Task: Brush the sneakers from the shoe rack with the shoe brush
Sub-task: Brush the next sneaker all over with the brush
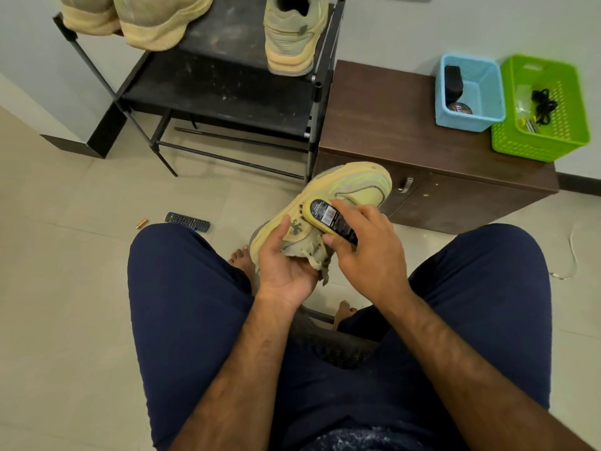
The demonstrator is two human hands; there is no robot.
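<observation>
Barcode label (pixel 329 215) on shoe brush (pixel 318 207) against sneaker (pixel 353 185)

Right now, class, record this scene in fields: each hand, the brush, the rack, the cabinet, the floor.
left hand: holds sneaker
right hand: grips brush
brush: pressed on the sneaker's side
rack: other sneakers on top shelf
cabinet: blue basket and green basket on top
floor: remote lying flat
</observation>
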